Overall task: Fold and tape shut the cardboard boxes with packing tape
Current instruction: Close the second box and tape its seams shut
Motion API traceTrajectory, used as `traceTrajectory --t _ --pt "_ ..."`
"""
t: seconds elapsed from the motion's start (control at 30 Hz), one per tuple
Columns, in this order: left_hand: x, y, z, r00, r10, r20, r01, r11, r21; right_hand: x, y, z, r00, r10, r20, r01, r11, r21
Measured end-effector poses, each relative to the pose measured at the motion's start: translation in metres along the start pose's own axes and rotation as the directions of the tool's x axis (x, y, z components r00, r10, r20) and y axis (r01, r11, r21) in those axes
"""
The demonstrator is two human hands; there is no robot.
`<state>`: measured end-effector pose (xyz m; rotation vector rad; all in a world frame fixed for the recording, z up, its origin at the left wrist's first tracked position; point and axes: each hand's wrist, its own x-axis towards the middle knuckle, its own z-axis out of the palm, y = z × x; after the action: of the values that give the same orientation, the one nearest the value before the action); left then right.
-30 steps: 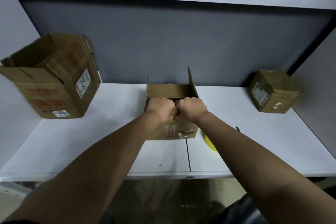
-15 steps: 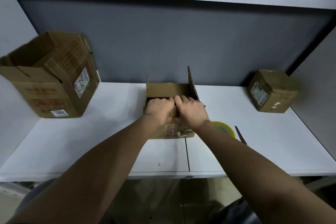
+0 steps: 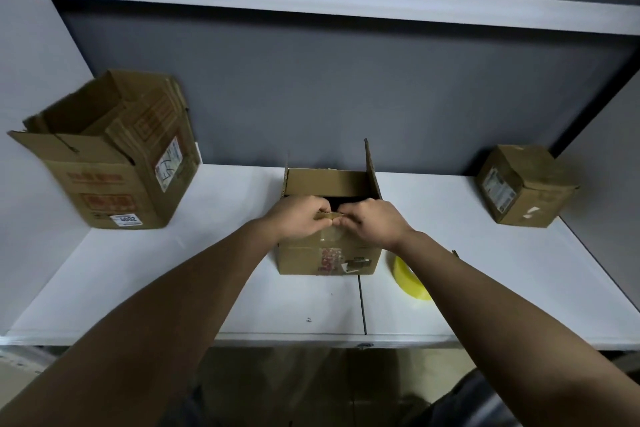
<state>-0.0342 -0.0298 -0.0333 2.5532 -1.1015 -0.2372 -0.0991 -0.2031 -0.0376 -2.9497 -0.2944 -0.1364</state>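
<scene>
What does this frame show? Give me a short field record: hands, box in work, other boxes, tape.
left hand: grips near flap of middle box
right hand: pinches the same flap
middle box: top open, side flaps upright, old tape on front
left box: large, flaps open
right box: small, closed
tape roll: yellow, on table right of middle box, partly behind right forearm

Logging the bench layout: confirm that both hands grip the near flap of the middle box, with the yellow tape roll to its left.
One thing is wrong: the head view shows the yellow tape roll to the right of the middle box, not left. Both the left hand and right hand do grip its near flap.
</scene>
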Motion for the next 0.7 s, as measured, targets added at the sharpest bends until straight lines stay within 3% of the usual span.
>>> traceTrajectory --t 0.2,0.4,0.57,0.7 --pt "-0.006 0.002 0.000 0.999 0.020 -0.029 -0.019 0.998 0.052 -0.005 0.001 -0.002 0.998 0.026 0.061 -0.029 0.998 0.053" --pt "-0.015 0.004 0.003 0.987 0.078 -0.144 -0.051 0.983 0.177 -0.006 -0.007 0.004 1.000 0.022 -0.017 -0.021 1.000 0.011" --pt "-0.018 0.005 0.005 0.982 0.027 -0.187 0.033 0.950 0.311 0.001 -0.012 -0.002 0.987 0.084 0.134 -0.068 0.990 -0.121" --pt "-0.014 0.013 0.012 0.983 -0.035 -0.180 0.110 0.898 0.426 0.010 -0.022 -0.002 0.964 0.216 0.153 -0.191 0.968 -0.164"
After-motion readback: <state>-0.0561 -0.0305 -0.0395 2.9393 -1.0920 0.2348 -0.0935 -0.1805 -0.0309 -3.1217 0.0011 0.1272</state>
